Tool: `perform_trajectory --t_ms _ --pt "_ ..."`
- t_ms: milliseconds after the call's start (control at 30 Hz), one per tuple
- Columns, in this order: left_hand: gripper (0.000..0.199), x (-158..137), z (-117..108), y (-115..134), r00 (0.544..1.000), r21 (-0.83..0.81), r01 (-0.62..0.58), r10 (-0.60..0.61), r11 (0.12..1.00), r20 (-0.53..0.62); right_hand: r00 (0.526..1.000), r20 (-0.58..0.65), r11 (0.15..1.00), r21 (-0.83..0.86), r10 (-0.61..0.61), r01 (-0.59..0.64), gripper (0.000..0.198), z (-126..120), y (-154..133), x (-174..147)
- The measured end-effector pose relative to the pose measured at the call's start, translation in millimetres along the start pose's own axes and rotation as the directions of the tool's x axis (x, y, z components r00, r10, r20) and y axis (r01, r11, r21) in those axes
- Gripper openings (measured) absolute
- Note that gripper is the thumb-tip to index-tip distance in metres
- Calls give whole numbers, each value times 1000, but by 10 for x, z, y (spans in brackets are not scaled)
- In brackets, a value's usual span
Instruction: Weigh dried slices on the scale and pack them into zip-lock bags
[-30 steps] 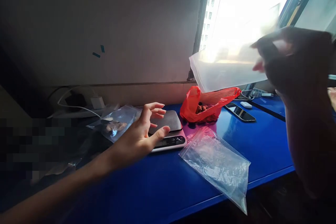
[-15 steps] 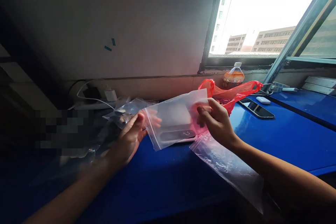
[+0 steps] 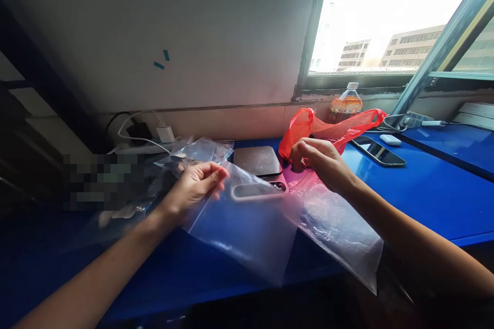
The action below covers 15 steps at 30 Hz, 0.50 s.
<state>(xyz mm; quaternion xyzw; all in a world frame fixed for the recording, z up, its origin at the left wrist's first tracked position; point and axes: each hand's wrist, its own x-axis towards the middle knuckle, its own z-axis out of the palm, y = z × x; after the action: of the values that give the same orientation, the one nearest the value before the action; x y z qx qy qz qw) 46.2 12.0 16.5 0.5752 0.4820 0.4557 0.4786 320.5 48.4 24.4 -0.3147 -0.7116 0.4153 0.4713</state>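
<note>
Head view: left hand [image 3: 203, 182], fingertips pinched on a frosted rectangular plastic zip bag [image 3: 247, 234] at six o'clock; right hand [image 3: 320, 158], three o'clock, fingers curled, hold unclear to me. I judge bag-handling in hand, next calling for a two-handed grip.

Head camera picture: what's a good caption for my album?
A left hand pinches a see-through zip bag in front of a scale; the right hand hovers near a red bag.
</note>
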Motion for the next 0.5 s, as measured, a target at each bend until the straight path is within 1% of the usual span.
perform_trajectory --t_ms 67,100,167,200,300,367,400,500 --pt "42 -63 92 -19 980 115 51 -72 992 187 996 84 999 -44 20 -17 38 88 -8 -42" --pt "41 -96 150 -30 963 146 69 -104 987 249 987 156 997 -67 37 -26 36 156 -5 -73" --pt "40 -155 257 -52 935 155 97 -144 983 324 951 304 994 -103 59 -29 32 317 14 -146" --pt "39 -176 297 -62 924 152 108 -156 982 350 931 359 993 -113 62 -23 31 398 30 -181" --pt "37 -198 338 -85 901 156 113 -167 981 400 892 446 995 -100 73 -32 29 567 86 -245" --pt "38 -188 318 -86 899 168 100 -161 981 408 893 441 996 -58 86 -68 28 586 117 -243" --pt "39 -180 302 -81 900 170 87 -151 982 409 906 414 996 -31 85 -80 28 567 128 -229" --pt "43 -158 248 -55 914 160 58 -117 985 389 966 248 995 38 75 -88 28 439 148 -159"
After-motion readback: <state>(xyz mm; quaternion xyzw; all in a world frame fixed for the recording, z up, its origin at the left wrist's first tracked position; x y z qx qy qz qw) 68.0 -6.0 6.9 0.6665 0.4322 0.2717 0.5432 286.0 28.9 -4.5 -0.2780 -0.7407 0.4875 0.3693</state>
